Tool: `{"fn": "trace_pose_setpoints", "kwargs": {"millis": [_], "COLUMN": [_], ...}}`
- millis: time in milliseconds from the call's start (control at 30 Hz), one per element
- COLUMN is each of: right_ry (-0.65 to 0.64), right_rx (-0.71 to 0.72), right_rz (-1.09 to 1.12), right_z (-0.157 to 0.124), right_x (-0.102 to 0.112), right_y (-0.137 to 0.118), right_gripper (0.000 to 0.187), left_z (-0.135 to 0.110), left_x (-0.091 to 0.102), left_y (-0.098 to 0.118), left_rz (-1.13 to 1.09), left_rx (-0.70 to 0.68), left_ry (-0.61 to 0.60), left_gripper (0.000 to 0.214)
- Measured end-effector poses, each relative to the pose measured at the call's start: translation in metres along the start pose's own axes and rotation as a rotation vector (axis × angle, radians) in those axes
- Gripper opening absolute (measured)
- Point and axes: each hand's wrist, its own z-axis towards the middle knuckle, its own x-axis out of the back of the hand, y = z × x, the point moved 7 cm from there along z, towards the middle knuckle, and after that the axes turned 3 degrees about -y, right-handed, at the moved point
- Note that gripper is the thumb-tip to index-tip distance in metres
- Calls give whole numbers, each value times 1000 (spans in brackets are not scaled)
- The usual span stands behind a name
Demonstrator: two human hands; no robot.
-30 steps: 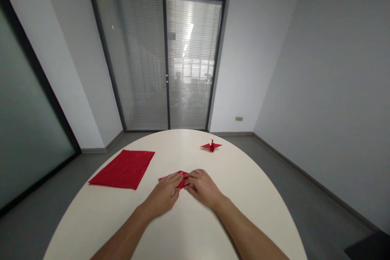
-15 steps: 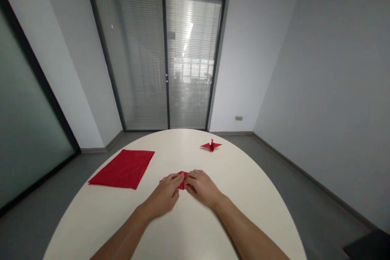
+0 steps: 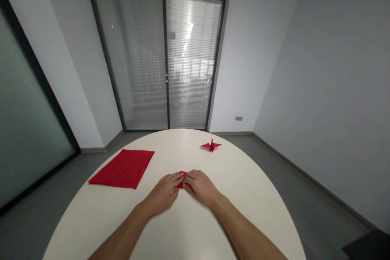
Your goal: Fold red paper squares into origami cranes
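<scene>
A small piece of folded red paper (image 3: 180, 185) lies on the white round table in front of me, mostly hidden under my fingers. My left hand (image 3: 164, 191) covers its left part, fingers pressed together over it and thumb by the near edge. From the right, my right hand (image 3: 200, 187) has its bent fingers closed on the paper's right side. The fingertips of both hands almost meet over it. Beyond my right hand stands a red origami crane (image 3: 211, 146) with its wings spread.
A large flat sheet of creased red paper (image 3: 124, 169) lies on the left of the table (image 3: 179, 235). Behind the table is a glazed door (image 3: 167, 101) with blinds, set between pale walls. A dark object (image 3: 370, 245) shows at the lower right.
My hands have shifted very slightly on the folded paper, the right fingers a little to the left. The crane and the large sheet have stayed in place.
</scene>
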Motion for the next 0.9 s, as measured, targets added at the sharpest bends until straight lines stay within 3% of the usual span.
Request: {"fn": "trace_pose_setpoints", "kwargs": {"millis": [233, 400, 733, 900], "right_ry": [44, 75, 11, 83], "right_rx": [-87, -143, -256, -305], "right_rz": [161, 284, 338, 529], "right_z": [-1, -7, -16, -18], "right_x": [3, 9, 9, 12], "right_y": [6, 11, 34, 41], "right_gripper": [22, 22, 28, 26], "left_z": [1, 3, 0, 0], "left_x": [9, 14, 27, 28], "left_y": [4, -3, -4, -8], "left_rz": [-37, -70, -135, -156], "left_rx": [-15, 96, 247, 285], "left_ry": [87, 129, 185, 215], "left_gripper": [43, 36, 32, 29]}}
